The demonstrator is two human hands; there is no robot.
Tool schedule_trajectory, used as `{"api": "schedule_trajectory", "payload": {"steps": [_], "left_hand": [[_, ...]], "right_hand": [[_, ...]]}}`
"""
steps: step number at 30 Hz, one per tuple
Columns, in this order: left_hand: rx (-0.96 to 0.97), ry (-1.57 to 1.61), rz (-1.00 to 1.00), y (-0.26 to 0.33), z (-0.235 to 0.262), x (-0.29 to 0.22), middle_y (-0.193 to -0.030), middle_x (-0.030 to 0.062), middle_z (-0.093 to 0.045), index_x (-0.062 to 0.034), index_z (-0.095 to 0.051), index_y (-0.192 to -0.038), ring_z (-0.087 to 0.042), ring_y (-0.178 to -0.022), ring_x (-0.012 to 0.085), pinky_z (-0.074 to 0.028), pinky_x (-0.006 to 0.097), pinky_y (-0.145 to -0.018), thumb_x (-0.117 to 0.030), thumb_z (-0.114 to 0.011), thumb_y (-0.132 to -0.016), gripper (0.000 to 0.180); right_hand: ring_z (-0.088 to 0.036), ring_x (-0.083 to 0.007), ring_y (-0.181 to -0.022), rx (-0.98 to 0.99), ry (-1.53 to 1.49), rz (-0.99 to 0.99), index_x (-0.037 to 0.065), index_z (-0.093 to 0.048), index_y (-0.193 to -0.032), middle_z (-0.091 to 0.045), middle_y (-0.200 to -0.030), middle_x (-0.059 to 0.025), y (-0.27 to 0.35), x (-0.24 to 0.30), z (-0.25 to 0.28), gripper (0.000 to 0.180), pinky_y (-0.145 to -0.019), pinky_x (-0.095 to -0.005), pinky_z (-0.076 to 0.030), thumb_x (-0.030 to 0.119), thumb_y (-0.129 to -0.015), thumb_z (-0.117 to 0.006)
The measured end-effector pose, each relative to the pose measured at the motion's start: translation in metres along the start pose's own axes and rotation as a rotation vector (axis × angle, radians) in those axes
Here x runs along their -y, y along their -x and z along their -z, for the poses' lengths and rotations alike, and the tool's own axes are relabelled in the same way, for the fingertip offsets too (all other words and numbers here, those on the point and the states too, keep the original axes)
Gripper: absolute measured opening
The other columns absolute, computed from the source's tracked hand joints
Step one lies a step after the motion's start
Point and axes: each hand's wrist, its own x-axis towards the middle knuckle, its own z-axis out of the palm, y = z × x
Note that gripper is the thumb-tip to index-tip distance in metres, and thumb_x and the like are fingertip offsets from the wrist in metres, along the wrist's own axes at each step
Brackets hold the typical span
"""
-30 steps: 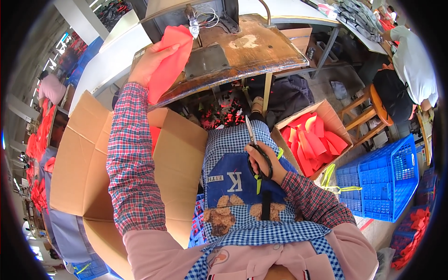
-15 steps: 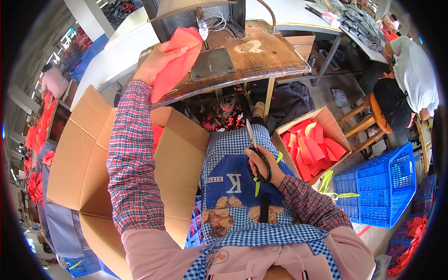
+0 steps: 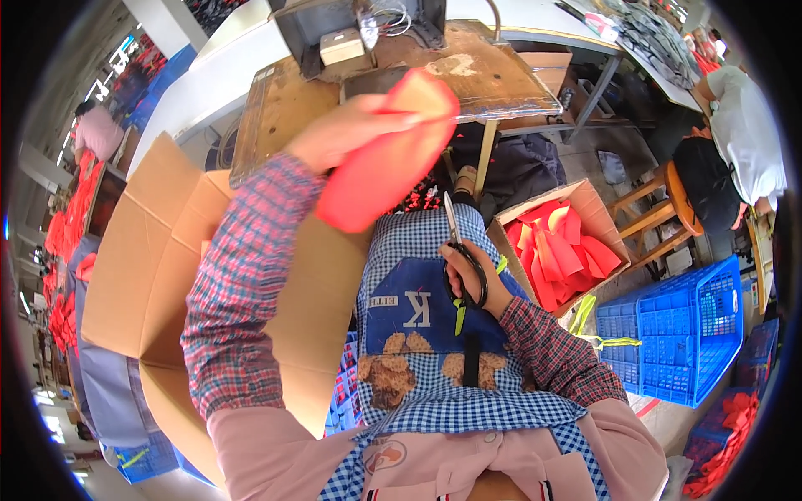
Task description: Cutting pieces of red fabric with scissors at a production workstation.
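Observation:
My left hand (image 3: 338,134) grips a flat, bright red-orange fabric piece (image 3: 368,179) by its upper part, somewhat blurred by motion. The piece hangs over the near edge of a worn wooden worktable (image 3: 505,83), in front of a dark machine housing (image 3: 301,37). Low over my lap, my right hand (image 3: 484,280) is closed around the black handles of a pair of scissors (image 3: 452,219). Their blades point away from me, nearly together, and a yellow-green strip hangs at the handles. A checked apron (image 3: 401,242) covers my lap beneath the scissors.
An open cardboard box (image 3: 150,275) stands at my left. To the right, a smaller carton (image 3: 597,209) holds several red fabric pieces (image 3: 555,255). Beyond it are a blue plastic crate (image 3: 652,334), a wooden stool (image 3: 660,217) and a person in a light top (image 3: 743,125).
My left hand has drawn the red fabric piece right and toward me, away from the machine. A small pale block by the machine now shows. My right hand still holds the scissors over my lap.

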Motion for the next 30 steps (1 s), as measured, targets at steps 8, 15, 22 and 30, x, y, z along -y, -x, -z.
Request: {"api": "schedule_trajectory", "payload": {"steps": [8, 15, 22, 30], "left_hand": [[-0.104, -0.130, -0.590, -0.018, -0.044, -0.046, -0.122, 0.0154, -0.063, 0.0043, -0.048, -0.135, -0.063, -0.110, 0.0202, -0.049, 0.030, -0.095, -0.038, -0.059, -0.097, 0.057], [-0.644, -0.421, -0.062, 0.164, 0.104, 0.049, -0.116, 0.0061, -0.065, -0.0021, -0.057, -0.130, -0.062, -0.098, 0.0110, -0.050, 0.023, -0.086, -0.024, -0.058, -0.099, 0.038], [-0.702, -0.710, 0.868, 0.300, 0.186, 0.239, -0.138, 0.0228, -0.051, 0.0082, -0.034, -0.144, -0.050, -0.128, 0.0265, -0.045, 0.037, -0.100, -0.047, -0.080, -0.076, 0.099], [-0.611, -1.576, 0.752, 0.467, 0.306, 0.333, -0.101, 0.0245, -0.067, 0.0016, -0.065, -0.108, -0.065, -0.093, 0.0409, -0.052, 0.050, -0.077, -0.028, -0.058, -0.090, 0.035]], "right_hand": [[-0.045, -0.0066, -0.046, -0.003, -0.088, 0.022, 0.006, -0.054, -0.105, -0.048, -0.063, 0.0021, -0.002, -0.010, -0.003, 0.024, -0.041, -0.0224, -0.037, 0.027, -0.097, -0.059], [-0.046, -0.0064, -0.047, -0.005, -0.047, 0.016, 0.004, -0.054, -0.109, -0.049, -0.063, 0.0017, -0.001, -0.009, -0.001, 0.023, -0.041, -0.0220, -0.038, 0.023, -0.097, -0.059], [-0.046, -0.0062, -0.048, -0.043, 0.026, -0.007, 0.006, -0.054, -0.110, -0.049, -0.066, 0.0015, -0.003, -0.010, 0.006, 0.023, -0.041, -0.0216, -0.036, 0.024, -0.097, -0.058], [-0.045, -0.0055, -0.047, 0.102, 0.050, 0.064, 0.005, -0.054, -0.107, -0.047, -0.063, 0.0026, -0.003, 0.000, -0.005, 0.023, -0.042, -0.0220, -0.037, 0.026, -0.098, -0.057]]}}
